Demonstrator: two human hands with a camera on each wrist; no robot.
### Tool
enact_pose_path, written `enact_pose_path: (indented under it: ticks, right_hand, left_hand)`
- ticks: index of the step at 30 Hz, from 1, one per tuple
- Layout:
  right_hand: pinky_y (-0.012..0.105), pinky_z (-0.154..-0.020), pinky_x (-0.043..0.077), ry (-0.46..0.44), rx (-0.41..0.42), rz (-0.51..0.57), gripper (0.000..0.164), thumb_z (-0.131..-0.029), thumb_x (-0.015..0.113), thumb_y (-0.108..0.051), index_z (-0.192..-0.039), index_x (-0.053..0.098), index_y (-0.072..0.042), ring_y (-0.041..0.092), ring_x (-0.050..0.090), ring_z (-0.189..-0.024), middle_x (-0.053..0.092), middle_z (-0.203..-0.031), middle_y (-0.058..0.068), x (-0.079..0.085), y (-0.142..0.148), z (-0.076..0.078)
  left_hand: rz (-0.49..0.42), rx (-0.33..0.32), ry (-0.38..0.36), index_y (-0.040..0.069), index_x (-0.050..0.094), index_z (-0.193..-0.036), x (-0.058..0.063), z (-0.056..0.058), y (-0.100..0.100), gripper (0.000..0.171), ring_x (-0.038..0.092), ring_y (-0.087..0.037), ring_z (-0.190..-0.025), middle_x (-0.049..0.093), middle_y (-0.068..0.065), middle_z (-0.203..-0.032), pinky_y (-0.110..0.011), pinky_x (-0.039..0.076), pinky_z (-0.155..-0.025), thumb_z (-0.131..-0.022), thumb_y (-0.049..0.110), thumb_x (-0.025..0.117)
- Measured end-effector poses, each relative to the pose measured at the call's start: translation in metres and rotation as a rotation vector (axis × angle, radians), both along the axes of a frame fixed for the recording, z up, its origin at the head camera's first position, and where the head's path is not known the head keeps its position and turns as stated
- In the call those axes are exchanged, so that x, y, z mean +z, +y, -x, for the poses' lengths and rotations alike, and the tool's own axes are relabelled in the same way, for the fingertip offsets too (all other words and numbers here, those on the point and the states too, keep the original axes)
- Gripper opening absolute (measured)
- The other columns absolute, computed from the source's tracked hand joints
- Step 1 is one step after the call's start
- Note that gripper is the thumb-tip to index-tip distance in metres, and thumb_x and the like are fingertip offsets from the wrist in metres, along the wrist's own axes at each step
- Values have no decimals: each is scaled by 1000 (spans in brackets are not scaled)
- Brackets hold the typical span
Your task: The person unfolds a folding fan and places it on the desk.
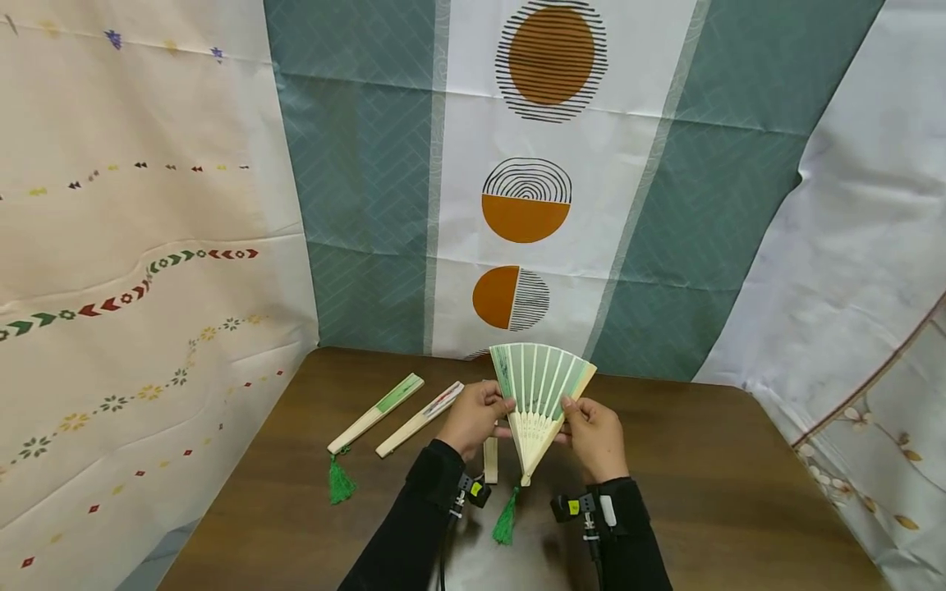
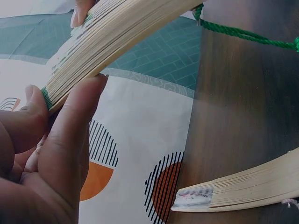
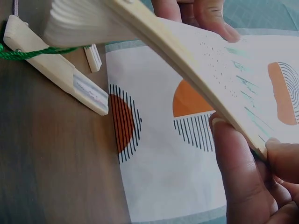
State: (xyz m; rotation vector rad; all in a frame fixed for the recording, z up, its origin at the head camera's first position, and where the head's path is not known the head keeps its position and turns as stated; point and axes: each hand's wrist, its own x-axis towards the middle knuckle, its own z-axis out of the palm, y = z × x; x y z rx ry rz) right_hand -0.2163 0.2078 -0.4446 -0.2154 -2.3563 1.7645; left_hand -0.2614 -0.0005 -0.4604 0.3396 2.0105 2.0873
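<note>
A folding fan (image 1: 538,386) with pale ribs and a green leaf is spread partway and held up above the table. My left hand (image 1: 473,417) pinches its left edge between thumb and fingers. On the opposite edge, my right hand (image 1: 599,439) grips the outer rib, thumb in front; the right wrist view shows thumb and fingertip on that guard rib (image 3: 187,74). From the pivot at the bottom hangs a green tassel (image 1: 505,519). Stacked rib edges of the fan (image 2: 107,44) fill the upper part of the left wrist view.
Two folded fans lie left of my hands: one with a green band (image 1: 377,413) and a green tassel (image 1: 342,483), the other with a whitish patterned band (image 1: 420,420). A third pale folded piece (image 1: 491,461) is partly hidden behind the left hand. Patterned cloth (image 1: 369,205) hangs behind the brown table (image 1: 709,476).
</note>
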Motion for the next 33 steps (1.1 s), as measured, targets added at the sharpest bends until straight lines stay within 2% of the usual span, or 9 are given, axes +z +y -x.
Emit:
enact_pose_path:
  ticks: [5, 13, 18, 21, 25, 28, 31, 33]
  right_hand:
    - [20, -70, 69, -2, -7, -9, 38, -121, 59, -21, -114, 76, 13, 3, 77, -76, 86, -99, 20, 1, 1, -2]
    - [16, -69, 67, 2, -45, 58, 42, -121, 59, -25, -117, 75, 13, 2, 77, -75, 85, -104, 22, 0, 3, 0]
    - [18, -71, 69, 25, -84, 140, 40, -122, 58, -22, -120, 74, 15, 2, 78, -77, 83, -108, 24, 2, 3, 3]
    - [20, -73, 70, 36, -98, 153, 40, -122, 57, -22, -119, 73, 14, 2, 78, -77, 82, -109, 22, 4, 3, 5]
    - [22, -75, 71, 44, -117, 154, 40, -122, 56, -23, -121, 73, 14, 2, 78, -77, 82, -104, 17, 6, 4, 7]
    - [22, -75, 71, 52, -129, 176, 41, -122, 56, -23, -123, 72, 15, 3, 78, -77, 80, -98, 11, 5, 5, 7]
    - [20, -74, 71, 55, -132, 202, 41, -122, 56, -22, -125, 71, 16, 2, 78, -78, 78, -94, 5, 4, 5, 7]
    - [19, -74, 70, 50, -134, 216, 42, -122, 57, -22, -127, 71, 17, 2, 79, -78, 79, -94, 3, 3, 6, 7]
  left_hand:
    - [-11, 24, -9, -3, 64, -100, 0, 0, 2, 17, 65, -14, -89, 64, 1, -89, -40, 75, -80, -116, 1, 62]
    - [-33, 69, -22, -6, 70, -111, 0, 3, 1, 12, 71, -15, -93, 68, -1, -95, -36, 75, -80, -116, 2, 63]
    - [-90, 121, -29, -9, 70, -114, 1, 8, 1, 13, 71, -17, -95, 66, -3, -95, -36, 75, -80, -115, 1, 63]
    - [-118, 151, -22, -11, 69, -112, 4, 9, 2, 13, 71, -17, -97, 66, -4, -94, -36, 75, -80, -115, 1, 64]
    - [-133, 160, -17, -11, 71, -113, 6, 10, 4, 13, 71, -16, -98, 66, -3, -92, -37, 75, -81, -115, 1, 65]
    - [-155, 172, -21, -7, 68, -103, 6, 10, 4, 15, 68, -15, -95, 61, 0, -86, -35, 75, -79, -115, 2, 65]
    - [-182, 191, -36, 0, 58, -90, 5, 10, 3, 26, 60, -15, -92, 48, 2, -79, -32, 74, -76, -115, 1, 64]
    - [-192, 201, -44, 3, 54, -87, 4, 10, 2, 30, 57, -15, -93, 43, 3, -77, -32, 74, -76, -115, 1, 63]
